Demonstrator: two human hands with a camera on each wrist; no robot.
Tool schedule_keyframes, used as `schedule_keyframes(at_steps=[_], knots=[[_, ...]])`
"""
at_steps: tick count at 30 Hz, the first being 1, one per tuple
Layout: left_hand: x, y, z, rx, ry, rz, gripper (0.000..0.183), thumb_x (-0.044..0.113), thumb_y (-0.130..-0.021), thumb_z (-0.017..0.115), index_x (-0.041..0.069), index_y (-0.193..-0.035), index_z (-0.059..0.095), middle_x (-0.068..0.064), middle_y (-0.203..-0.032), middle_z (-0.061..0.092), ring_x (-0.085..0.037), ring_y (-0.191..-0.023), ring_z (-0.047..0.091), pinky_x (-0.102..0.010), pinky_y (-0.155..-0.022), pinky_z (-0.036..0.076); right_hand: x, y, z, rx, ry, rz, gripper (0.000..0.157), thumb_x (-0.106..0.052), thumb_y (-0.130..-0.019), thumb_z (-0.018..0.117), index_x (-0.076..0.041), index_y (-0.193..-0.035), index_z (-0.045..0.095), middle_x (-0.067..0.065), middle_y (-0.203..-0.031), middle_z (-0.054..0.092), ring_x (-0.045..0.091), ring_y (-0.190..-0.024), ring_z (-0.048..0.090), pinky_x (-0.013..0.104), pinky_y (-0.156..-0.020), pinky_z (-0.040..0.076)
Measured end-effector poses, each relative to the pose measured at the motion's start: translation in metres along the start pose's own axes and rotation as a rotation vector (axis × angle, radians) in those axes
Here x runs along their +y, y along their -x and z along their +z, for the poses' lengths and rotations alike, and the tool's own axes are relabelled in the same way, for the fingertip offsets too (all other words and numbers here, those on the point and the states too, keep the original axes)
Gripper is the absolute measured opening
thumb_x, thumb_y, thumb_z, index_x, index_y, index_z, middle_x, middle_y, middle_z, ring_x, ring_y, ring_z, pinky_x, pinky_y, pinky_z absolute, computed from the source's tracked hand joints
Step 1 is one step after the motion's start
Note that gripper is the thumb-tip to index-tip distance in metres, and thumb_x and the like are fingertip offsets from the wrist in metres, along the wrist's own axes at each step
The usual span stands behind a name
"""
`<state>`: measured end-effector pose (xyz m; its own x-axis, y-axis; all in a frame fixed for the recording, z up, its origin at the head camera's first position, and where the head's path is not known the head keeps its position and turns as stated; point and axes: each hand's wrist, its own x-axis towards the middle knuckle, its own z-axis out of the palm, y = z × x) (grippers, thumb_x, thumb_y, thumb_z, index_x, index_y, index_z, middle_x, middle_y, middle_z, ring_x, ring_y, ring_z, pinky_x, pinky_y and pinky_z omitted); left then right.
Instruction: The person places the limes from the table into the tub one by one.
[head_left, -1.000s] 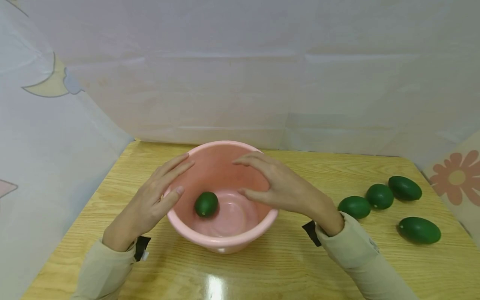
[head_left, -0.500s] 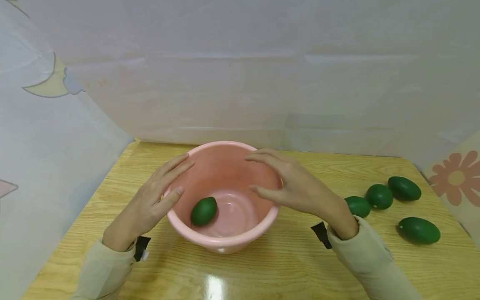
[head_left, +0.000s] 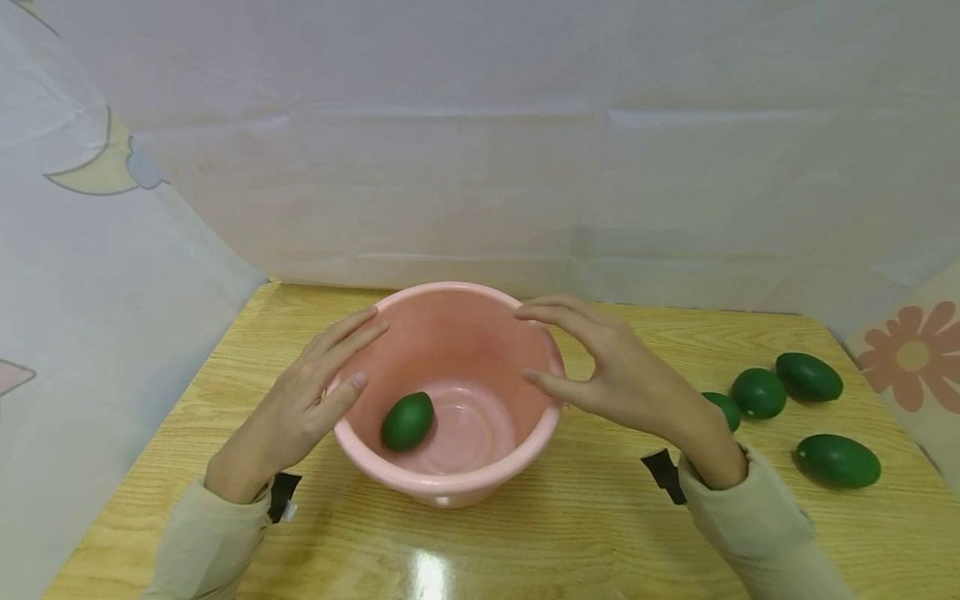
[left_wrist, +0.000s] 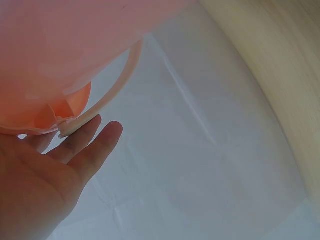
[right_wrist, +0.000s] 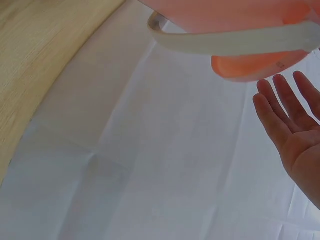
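A pink plastic bucket [head_left: 450, 479] stands upright on the wooden table, with one smooth, dark green oval fruit [head_left: 408, 422] lying inside toward its left. At the bucket's left rim is my left hand [head_left: 296, 400], its fingers extended and resting on the rim. In the left wrist view, those fingers [left_wrist: 95, 150] lie beside the pale bucket handle [left_wrist: 107, 100]. My right hand [head_left: 615, 367] hovers at the right rim, relaxed, with thumb and fingers apart and nothing between them. The right wrist view shows its fingers [right_wrist: 272, 115] just off the bucket's outer side.
Several more dark green oval fruits lie on the right of the table: one [head_left: 836, 461] nearer the front, another [head_left: 808, 377] at the back, one [head_left: 759, 393] beside it, and one [head_left: 723, 408] partly hidden by my right wrist. A pale sheet [head_left: 480, 183] hangs behind the table.
My right hand has drawn back to the right, from over the bucket to its rim. The fruit inside has rolled slightly and turned. My left hand stays where it was.
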<state>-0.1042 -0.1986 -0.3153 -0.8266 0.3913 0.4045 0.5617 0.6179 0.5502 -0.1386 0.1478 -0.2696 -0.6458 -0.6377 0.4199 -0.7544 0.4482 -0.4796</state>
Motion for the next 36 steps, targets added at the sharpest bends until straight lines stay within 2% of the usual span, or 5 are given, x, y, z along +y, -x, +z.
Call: schedule_keyframes(at_steps=[8,21,25,29,36], knots=[[0.0,0.0,0.0,0.01,0.001,0.008,0.053,0.013,-0.098,0.051,0.019,-0.151,0.045,-0.003,-0.161,0.033,-0.028,-0.148,0.031,-0.064,-0.111,0.029,0.006,0.013,-0.009,0.056,0.038,-0.017,0.06,-0.014,-0.081,0.082,-0.011,-0.137,0.058,0.003,-0.138,0.059,0.018,-0.13,0.055,0.037,-0.107,0.046],[0.0,-0.001,0.0,0.012,0.004,0.005,0.053,0.013,-0.098,0.051,0.021,-0.151,0.045,-0.003,-0.161,0.033,-0.029,-0.148,0.031,-0.064,-0.11,0.029,0.012,0.037,-0.022,0.078,0.123,0.067,0.068,-0.01,-0.079,0.082,-0.02,-0.141,0.054,0.0,-0.139,0.057,0.019,-0.129,0.053,0.045,-0.102,0.047],[0.0,-0.001,0.0,0.01,0.003,0.004,0.053,0.013,-0.098,0.051,0.02,-0.151,0.045,-0.003,-0.161,0.033,-0.029,-0.148,0.031,-0.064,-0.11,0.029,0.015,0.041,-0.022,0.09,0.141,0.059,0.068,-0.009,-0.079,0.083,-0.02,-0.14,0.055,0.0,-0.138,0.058,0.017,-0.128,0.054,0.03,-0.105,0.045],[-0.001,0.0,0.001,0.011,0.001,0.006,0.054,0.012,-0.097,0.051,0.019,-0.15,0.045,-0.003,-0.161,0.034,-0.029,-0.148,0.031,-0.064,-0.111,0.029,0.018,0.045,-0.022,0.101,0.149,0.051,0.069,-0.008,-0.077,0.084,-0.019,-0.139,0.056,0.0,-0.137,0.058,0.015,-0.128,0.053,0.014,-0.106,0.037],[0.0,0.0,0.001,0.011,0.005,0.008,0.054,0.012,-0.098,0.051,0.02,-0.15,0.045,-0.003,-0.16,0.034,-0.029,-0.148,0.031,-0.064,-0.11,0.029,0.02,0.055,-0.022,0.114,0.172,0.093,0.07,-0.01,-0.077,0.084,-0.022,-0.14,0.055,-0.002,-0.137,0.058,0.013,-0.128,0.053,0.014,-0.104,0.037]])
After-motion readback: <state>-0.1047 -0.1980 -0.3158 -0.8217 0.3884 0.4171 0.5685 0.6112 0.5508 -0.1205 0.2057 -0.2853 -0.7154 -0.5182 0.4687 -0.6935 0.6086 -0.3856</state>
